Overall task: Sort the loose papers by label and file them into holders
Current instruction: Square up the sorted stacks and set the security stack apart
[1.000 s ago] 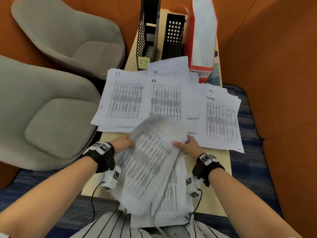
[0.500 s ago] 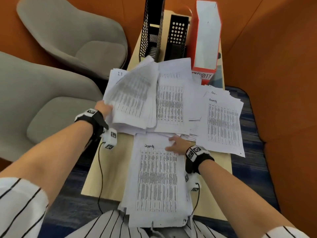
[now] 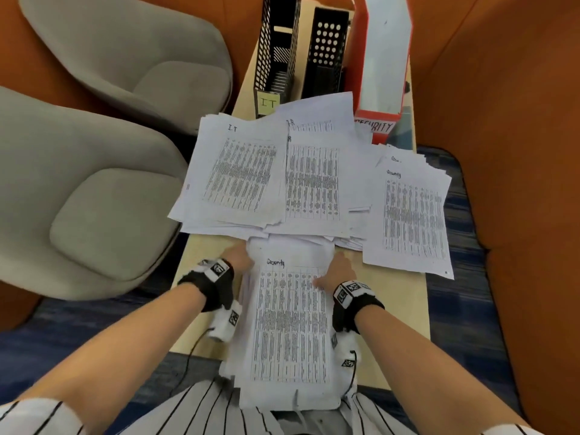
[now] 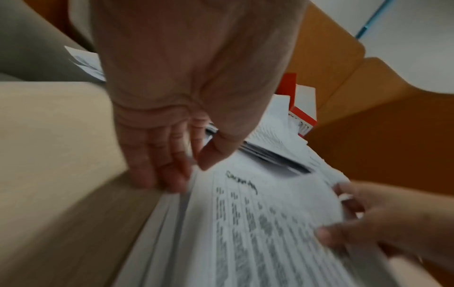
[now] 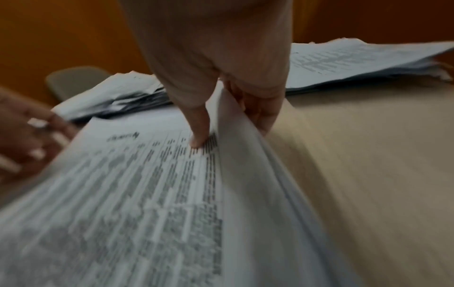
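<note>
At the near edge of the tabletop [image 3: 201, 255] we hold the unsorted stack [image 3: 292, 324], its top sheet headed "Security", the near end overhanging the edge toward our lap. Our left hand [image 3: 239, 257] grips the stack's left edge near its far corner, thumb on top and fingers curled against the side of the sheets. Our right hand [image 3: 339, 271] pinches the right edge of the top sheets, thumb pressed on the printed page and fingers tucked beneath, so that edge lifts.

Beyond lie three sorted piles: the IT pile [image 3: 238, 174] toward the left edge, the middle pile [image 3: 314, 180] touching it, label partly covered, and the Security pile [image 3: 411, 211] at the right edge.

At the far edge stand a black mesh holder [image 3: 276, 48] tagged IT, a second black holder [image 3: 326, 48], and a red holder [image 3: 376, 124] marked Security.
</note>
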A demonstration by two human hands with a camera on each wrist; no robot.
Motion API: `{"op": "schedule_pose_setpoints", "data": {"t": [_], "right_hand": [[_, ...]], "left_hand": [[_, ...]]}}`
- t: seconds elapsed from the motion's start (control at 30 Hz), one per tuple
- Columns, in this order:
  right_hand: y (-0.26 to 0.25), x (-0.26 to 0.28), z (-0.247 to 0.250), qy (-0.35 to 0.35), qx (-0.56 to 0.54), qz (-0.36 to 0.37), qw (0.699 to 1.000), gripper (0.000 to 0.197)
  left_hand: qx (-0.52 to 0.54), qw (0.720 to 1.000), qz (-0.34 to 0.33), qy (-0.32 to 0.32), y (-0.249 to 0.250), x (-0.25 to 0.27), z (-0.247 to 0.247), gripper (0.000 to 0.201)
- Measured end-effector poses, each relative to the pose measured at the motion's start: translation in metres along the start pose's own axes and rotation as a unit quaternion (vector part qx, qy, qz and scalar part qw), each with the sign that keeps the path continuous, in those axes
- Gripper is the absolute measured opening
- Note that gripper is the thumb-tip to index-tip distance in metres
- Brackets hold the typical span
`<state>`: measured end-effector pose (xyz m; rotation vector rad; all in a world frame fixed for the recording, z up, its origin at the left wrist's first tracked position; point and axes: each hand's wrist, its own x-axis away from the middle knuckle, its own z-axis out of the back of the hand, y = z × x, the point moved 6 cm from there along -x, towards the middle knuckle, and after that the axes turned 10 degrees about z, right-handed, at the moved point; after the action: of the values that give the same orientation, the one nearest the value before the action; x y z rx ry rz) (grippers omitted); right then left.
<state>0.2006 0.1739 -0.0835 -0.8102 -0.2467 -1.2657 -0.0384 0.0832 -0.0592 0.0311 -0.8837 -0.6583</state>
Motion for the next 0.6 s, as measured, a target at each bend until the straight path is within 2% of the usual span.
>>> {"op": "schedule_pose_setpoints", "data": {"t": [0.07, 0.13, 0.2, 0.27, 0.33, 0.37, 0.4, 0.43, 0.47, 0.5, 0.53, 0.57, 0.6], "right_hand": [[-0.002, 0.002, 0.000, 0.035, -0.016, 0.036, 0.999, 0.094], [-0.004, 0.009, -0.002, 0.061, -0.011, 0.078, 0.995, 0.099], [-0.007, 0.014, -0.005, 0.056, 0.001, 0.117, 0.992, 0.098], [-0.004, 0.016, -0.005, 0.046, 0.051, 0.146, 0.987, 0.080], [0.000, 0.017, 0.000, 0.066, 0.132, 0.162, 0.976, 0.068], [0.003, 0.018, 0.005, 0.091, 0.111, 0.168, 0.975, 0.067], [0.007, 0.019, 0.011, 0.111, 0.020, 0.161, 0.980, 0.065], [0.016, 0.022, 0.015, 0.121, -0.116, 0.135, 0.976, 0.065], [0.024, 0.024, 0.015, 0.081, -0.234, 0.105, 0.963, 0.066], [0.029, 0.026, 0.010, 0.008, -0.325, 0.085, 0.942, 0.069], [0.033, 0.032, 0.002, -0.091, -0.371, 0.074, 0.921, 0.071], [0.038, 0.038, -0.008, -0.178, -0.373, 0.058, 0.909, 0.071], [0.042, 0.044, -0.014, -0.237, -0.344, 0.054, 0.907, 0.069]], "left_hand": [[0.022, 0.999, -0.012, -0.021, -0.007, 0.008, -0.022, 0.019], [0.033, 0.997, -0.064, -0.026, -0.002, 0.016, -0.032, 0.017], [0.042, 0.992, -0.099, -0.061, 0.003, 0.022, -0.044, 0.027], [0.026, 0.988, -0.113, -0.103, 0.008, 0.032, -0.052, 0.032], [-0.012, 0.980, -0.147, -0.133, 0.014, 0.039, -0.060, 0.022], [0.002, 0.978, -0.163, -0.130, 0.016, 0.040, -0.060, 0.017], [0.042, 0.978, -0.166, -0.119, 0.017, 0.040, -0.055, 0.018], [0.104, 0.977, -0.159, -0.098, 0.017, 0.039, -0.048, 0.019], [0.176, 0.971, -0.146, -0.067, 0.015, 0.037, -0.039, 0.017], [0.251, 0.958, -0.133, -0.030, 0.014, 0.035, -0.029, 0.015], [0.318, 0.941, -0.114, 0.003, 0.011, 0.034, -0.020, 0.014], [0.373, 0.923, -0.096, 0.023, 0.010, 0.033, -0.015, 0.017], [0.414, 0.906, -0.083, 0.032, 0.010, 0.029, -0.011, 0.022]]}}
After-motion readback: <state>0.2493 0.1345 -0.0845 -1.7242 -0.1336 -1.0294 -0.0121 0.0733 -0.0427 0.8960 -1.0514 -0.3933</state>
